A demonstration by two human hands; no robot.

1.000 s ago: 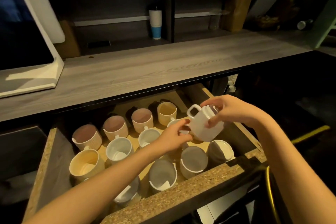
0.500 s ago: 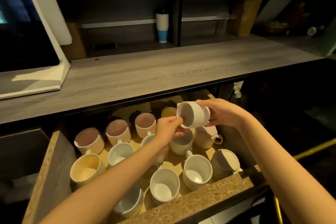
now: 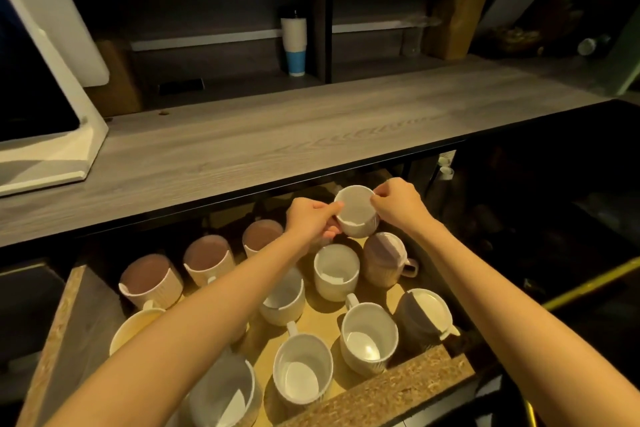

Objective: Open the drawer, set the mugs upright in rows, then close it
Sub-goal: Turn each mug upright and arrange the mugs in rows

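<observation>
now l-hand (image 3: pixel 309 219), r-hand (image 3: pixel 399 205) on mug (image 3: pixel 356 210)

Both hands (image 3: pixel 313 220) (image 3: pixel 398 203) grip mug (image 3: pixel 356 211) over drawer (image 3: pixel 381 392).

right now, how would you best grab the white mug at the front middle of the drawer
The white mug stands upright, mouth open, with neighbours close on both sides, so probably pinch its rim from straight above. Its handle points to the back of the drawer, so taking that means reaching over the mug.
</observation>
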